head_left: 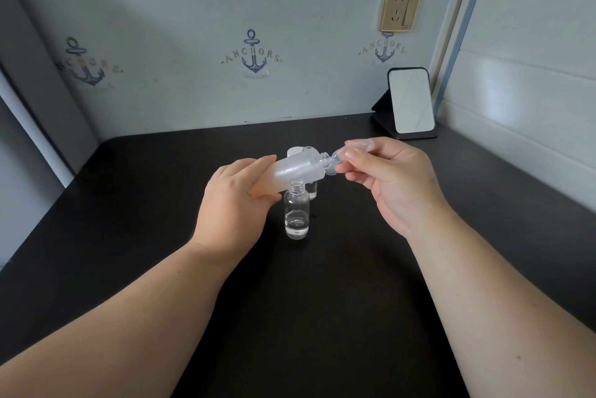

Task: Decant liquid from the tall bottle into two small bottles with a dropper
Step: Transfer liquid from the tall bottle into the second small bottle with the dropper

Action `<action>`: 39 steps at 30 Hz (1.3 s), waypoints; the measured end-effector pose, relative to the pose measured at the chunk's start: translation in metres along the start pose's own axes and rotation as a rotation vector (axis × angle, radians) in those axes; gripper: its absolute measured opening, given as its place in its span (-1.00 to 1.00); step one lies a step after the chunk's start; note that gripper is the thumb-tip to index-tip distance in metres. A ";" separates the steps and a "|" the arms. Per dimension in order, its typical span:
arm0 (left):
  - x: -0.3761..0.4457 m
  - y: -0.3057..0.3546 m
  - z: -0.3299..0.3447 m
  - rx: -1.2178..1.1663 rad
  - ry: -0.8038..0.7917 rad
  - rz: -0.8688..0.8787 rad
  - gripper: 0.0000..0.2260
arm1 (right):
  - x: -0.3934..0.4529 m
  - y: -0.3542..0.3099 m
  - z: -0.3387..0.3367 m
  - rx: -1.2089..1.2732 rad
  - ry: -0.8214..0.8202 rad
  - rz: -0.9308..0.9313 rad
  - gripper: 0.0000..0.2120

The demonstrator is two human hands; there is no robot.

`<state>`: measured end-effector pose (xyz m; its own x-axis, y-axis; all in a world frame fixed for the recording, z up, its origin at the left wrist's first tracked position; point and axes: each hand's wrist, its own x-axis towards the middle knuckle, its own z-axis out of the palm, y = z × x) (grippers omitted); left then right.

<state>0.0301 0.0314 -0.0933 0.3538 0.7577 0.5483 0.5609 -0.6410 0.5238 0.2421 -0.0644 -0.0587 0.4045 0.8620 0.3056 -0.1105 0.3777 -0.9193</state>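
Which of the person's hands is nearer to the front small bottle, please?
Left. The left hand, gripping the tall bottle, sits beside the front small bottle; the right hand is farther right.

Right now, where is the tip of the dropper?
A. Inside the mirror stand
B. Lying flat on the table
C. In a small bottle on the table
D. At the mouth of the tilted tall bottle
D: the right hand pinches the dropper with its tip at the open mouth of the tall bottle, which the left hand holds tilted above the near small bottle.
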 end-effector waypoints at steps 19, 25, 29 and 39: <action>0.000 0.001 0.001 -0.029 -0.001 -0.019 -0.48 | 0.001 -0.001 -0.004 0.072 0.005 0.017 -0.74; 0.000 0.001 -0.001 -0.017 -0.008 -0.028 -0.48 | 0.002 -0.003 -0.008 0.095 0.018 0.023 -0.66; 0.001 0.001 -0.002 -0.022 0.007 -0.060 -0.48 | 0.005 -0.008 -0.015 0.166 0.065 0.031 -0.68; 0.002 -0.004 -0.004 -0.086 0.058 -0.140 -0.47 | 0.012 -0.014 -0.036 0.513 0.289 0.047 -0.90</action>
<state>0.0257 0.0351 -0.0917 0.2312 0.8335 0.5018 0.5350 -0.5397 0.6500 0.2814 -0.0717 -0.0517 0.6119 0.7816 0.1213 -0.5298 0.5189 -0.6709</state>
